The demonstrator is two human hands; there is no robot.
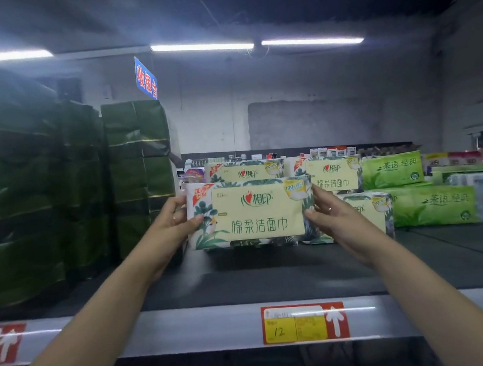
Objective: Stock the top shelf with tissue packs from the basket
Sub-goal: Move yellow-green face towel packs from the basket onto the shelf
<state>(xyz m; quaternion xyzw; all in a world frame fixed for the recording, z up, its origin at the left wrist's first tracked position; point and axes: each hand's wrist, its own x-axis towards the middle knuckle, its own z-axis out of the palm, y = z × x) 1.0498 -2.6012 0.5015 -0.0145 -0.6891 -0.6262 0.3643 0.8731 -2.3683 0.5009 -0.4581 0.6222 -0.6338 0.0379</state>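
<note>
A tissue pack (253, 211) is held upright at the dark top shelf (245, 276), its ends caught in the curled grip of the left hand (175, 221) and right hand (334, 214). Matching packs (334, 177) are stacked behind, under long ceiling lights (311, 41)

The top shelf (246, 282) carries dark green packs (139, 177) at left; cream tissue packs (337, 177) midway; light green packs (431, 205) right.

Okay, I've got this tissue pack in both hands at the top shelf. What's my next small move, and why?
Probably lower the pack onto the bare shelf, beside the matching stack on its right. The left hand and right hand grip its ends, and that spot looks free.
</note>
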